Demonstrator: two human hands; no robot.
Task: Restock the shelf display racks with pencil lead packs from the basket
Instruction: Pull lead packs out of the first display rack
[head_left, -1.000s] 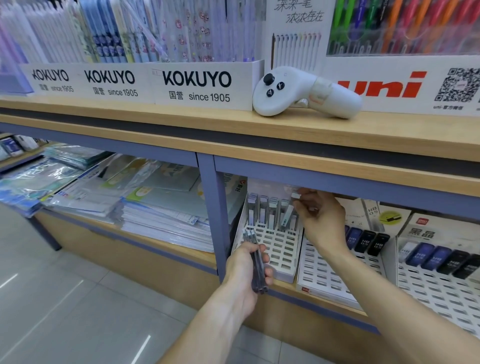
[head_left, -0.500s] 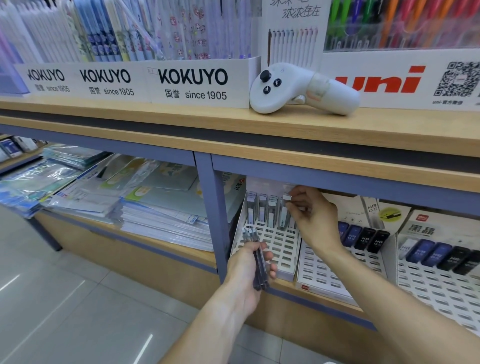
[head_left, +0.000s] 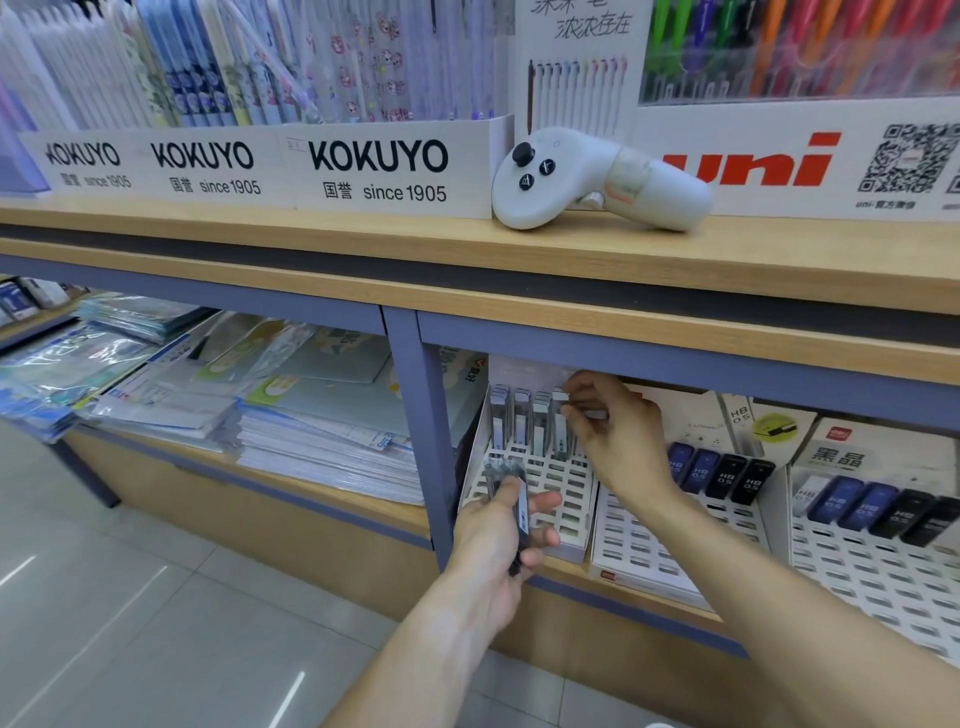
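Note:
My left hand grips a small bundle of dark pencil lead packs in front of the white slotted display rack on the lower shelf. My right hand reaches under the shelf edge and pinches a grey lead pack at the rack's back row, beside a few upright grey packs. No basket is in view.
Two more white racks to the right hold blue and black HB lead packs. A blue post splits the shelf; stacked plastic folders lie left of it. A white handheld controller rests on the upper shelf.
My right hand has shifted left and down along the rack's back row with the grey pack. My left hand stays put with its bundle.

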